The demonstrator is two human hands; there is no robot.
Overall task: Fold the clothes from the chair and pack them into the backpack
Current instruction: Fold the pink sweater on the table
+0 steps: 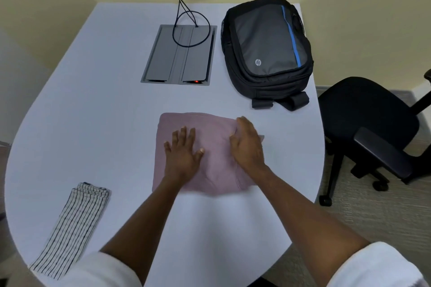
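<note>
- judging progress, your backpack lies zipped beyond your right hand; packing isn't started.
- pink garment sits folded under both palms: left hand flat, fingers spread; right flat on its edge.
- striped garment waits folded, left of your left hand.

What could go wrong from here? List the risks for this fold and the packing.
1. The backpack looks zipped shut, so the pink garment may come unfolded while one hand works the zip.
2. The right hand sits at the garment's bunched right edge, which may crease if pressed flat.
3. The striped cloth lies at the table edge and could slide off.
</note>
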